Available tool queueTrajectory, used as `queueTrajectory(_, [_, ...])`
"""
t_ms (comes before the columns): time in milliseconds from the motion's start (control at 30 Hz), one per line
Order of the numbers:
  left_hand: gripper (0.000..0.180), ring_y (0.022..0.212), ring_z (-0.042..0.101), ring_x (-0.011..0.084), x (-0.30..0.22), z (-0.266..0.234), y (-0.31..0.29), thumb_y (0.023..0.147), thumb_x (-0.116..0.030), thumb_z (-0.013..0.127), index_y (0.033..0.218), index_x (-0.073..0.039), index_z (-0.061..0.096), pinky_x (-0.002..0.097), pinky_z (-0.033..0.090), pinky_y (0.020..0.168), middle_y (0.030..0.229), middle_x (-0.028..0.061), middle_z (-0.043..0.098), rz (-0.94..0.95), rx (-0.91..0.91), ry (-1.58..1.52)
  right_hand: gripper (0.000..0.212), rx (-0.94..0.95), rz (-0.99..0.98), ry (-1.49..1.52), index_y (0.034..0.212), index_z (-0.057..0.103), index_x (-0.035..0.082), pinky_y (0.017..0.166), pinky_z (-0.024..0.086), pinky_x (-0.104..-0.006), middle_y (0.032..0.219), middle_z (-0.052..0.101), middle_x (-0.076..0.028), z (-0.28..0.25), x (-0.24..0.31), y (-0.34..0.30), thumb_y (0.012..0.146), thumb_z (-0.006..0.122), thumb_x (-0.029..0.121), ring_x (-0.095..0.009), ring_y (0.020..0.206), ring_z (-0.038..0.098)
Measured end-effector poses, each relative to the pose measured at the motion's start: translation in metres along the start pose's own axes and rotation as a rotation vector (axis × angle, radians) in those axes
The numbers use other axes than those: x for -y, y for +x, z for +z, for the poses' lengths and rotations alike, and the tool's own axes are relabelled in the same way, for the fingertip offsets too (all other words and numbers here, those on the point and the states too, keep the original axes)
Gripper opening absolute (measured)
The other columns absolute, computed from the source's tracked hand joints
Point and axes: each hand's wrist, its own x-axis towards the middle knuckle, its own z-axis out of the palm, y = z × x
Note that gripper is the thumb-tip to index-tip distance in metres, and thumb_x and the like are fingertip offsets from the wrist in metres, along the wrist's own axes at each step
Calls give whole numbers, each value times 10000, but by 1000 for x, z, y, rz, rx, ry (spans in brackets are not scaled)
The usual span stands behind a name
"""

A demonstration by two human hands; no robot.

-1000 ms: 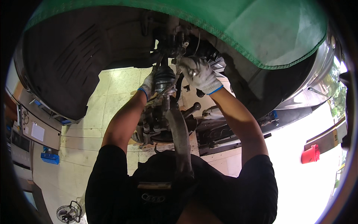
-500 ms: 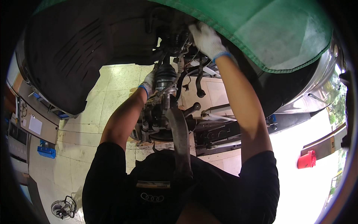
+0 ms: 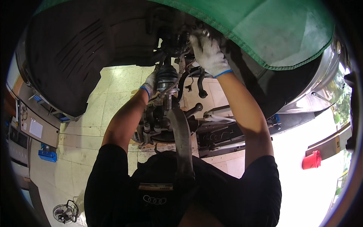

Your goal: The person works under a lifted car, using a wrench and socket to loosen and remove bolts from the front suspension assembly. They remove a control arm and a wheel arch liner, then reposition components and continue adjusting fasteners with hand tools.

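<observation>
In a white glove with a blue cuff, my left hand (image 3: 151, 81) lies against the left side of a drive shaft's outer joint, its fingers curled behind the black ribbed boot (image 3: 167, 72) and partly hidden. Below the boot are the joint's metal housing (image 3: 167, 87) and its splined stub (image 3: 168, 101). My right hand (image 3: 211, 56), gloved alike, is raised under the fender's edge, fingers bent and closed. A small shiny round metal piece (image 3: 205, 33) shows at its fingertips; what the fingers hold is not clear. Dark suspension parts (image 3: 179, 41) sit just left of that hand.
A curved metal knuckle arm (image 3: 181, 132) rises close to my chest. Green fender cover (image 3: 280, 34) drapes the upper right; black wheel-arch liner (image 3: 72, 49) fills the upper left. A loose black link (image 3: 202, 85) hangs between my arms. Fan (image 3: 65, 212) and red bucket (image 3: 312, 160) stand farther off.
My right hand has turned and shifted slightly right and down, and the shiny round metal piece now shows at its fingertips. My left hand stays at the joint.
</observation>
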Motion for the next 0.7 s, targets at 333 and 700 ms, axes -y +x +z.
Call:
queueTrajectory(333, [421,664,594,131,8,18,-5,1075,-502,395,1008,-136,591,324,582,690,799,3,602,37,-55,93,413,198,128,-267,1171,667,32,704,575,-459,955,688,-219,5,18,-30,992,606,399,-391,756,666])
queueTrajectory(700, [487,1012,706,208,1,-2,-2,1119,-410,250,1256,-101,600,384,605,938,1128,69,701,88,-66,334,438,356,283,-160,1253,631,38,879,529,-514,1164,649,-245,-18,11,78,1029,523,400,-442,1005,634])
